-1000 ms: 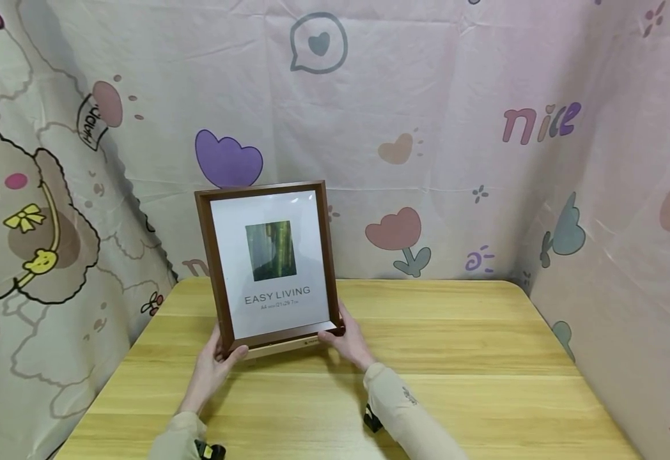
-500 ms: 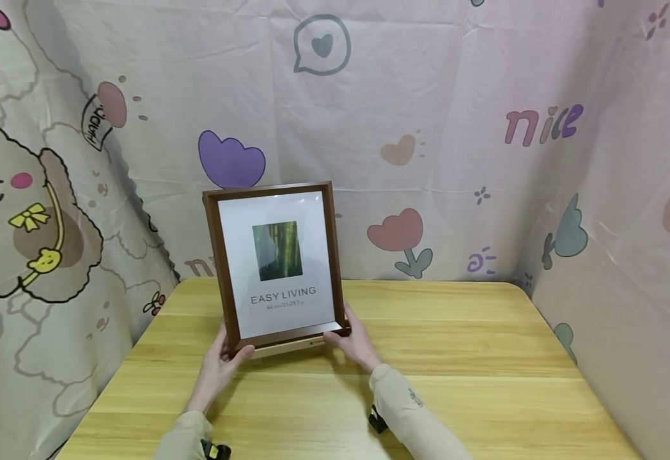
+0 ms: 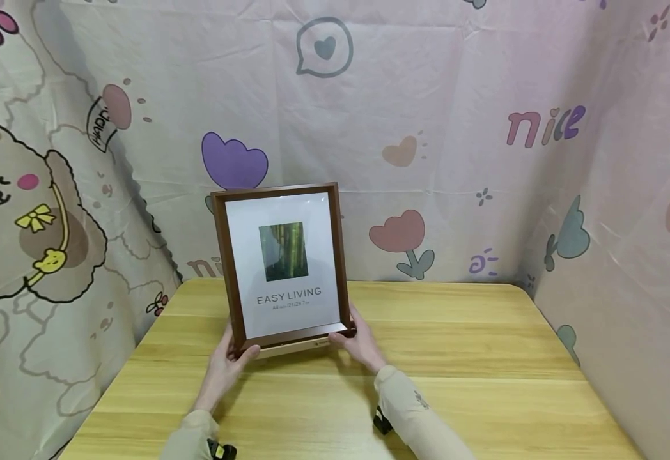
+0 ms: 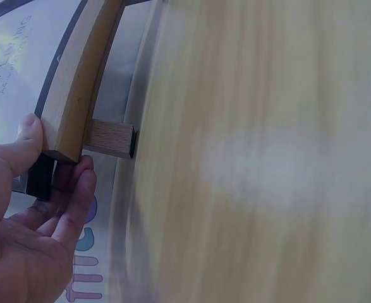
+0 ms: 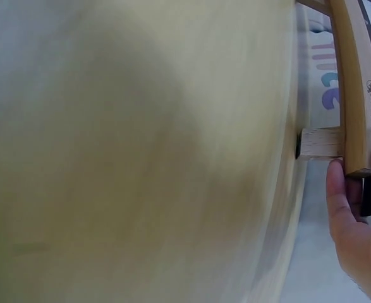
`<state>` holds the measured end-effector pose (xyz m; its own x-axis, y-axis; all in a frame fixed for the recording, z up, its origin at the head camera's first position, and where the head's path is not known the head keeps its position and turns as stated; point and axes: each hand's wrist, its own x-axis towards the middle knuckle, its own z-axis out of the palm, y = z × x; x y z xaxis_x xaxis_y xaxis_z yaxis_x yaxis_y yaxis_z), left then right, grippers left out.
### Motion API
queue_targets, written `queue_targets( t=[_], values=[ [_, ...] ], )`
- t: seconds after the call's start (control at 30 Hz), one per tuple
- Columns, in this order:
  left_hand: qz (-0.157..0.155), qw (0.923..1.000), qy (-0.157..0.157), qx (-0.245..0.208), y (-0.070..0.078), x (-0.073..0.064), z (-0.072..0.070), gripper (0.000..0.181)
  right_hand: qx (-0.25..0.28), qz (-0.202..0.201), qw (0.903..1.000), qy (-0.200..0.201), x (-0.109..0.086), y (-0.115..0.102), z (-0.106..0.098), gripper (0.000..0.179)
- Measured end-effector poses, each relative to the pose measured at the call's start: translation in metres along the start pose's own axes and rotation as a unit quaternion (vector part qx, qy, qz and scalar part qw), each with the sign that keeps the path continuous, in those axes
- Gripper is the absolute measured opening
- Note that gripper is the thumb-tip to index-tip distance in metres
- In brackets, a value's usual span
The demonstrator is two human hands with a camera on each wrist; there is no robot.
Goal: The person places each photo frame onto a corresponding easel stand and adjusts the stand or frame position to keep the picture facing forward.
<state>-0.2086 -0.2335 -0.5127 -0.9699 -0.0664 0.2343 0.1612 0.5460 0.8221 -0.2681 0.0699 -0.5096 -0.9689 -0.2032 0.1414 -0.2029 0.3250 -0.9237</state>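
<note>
Head view: the picture frame (image 3: 284, 271) is held toward the left of the counter (image 3: 456, 345), its lower corners being clamped between thumb and fingers of the left hand (image 3: 222, 369) and the right hand (image 3: 364, 343). Its border is brown, slightly tilted; on white, EASY LIVING is printed. A pale bar (image 3: 295, 347) is seen underneath. Wide surface is offered at the right; the far edge is backed by patterned cloth (image 3: 456, 70).

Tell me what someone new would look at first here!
Probably the brown picture frame near the head view's middle, with the left hand and right hand at its lower corners. Next, the big cartoon animal on the far-left cloth, then the purple flower above the frame.
</note>
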Motion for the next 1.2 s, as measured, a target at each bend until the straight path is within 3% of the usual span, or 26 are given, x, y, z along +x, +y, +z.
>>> queue_targets(
  t=[0.37,1.2],
  values=[
    [-0.019,0.9998,-0.009,-0.003,0.005,0.0,0.005,0.094,-0.01,0.008,0.9999,0.007,-0.003,0.002,-0.005,0.097],
    [-0.014,0.9998,-0.007,-0.012,0.01,0.006,0.02,0.094,-0.028,0.016,0.9992,0.022,-0.008,0.007,-0.019,0.096]
  ],
)
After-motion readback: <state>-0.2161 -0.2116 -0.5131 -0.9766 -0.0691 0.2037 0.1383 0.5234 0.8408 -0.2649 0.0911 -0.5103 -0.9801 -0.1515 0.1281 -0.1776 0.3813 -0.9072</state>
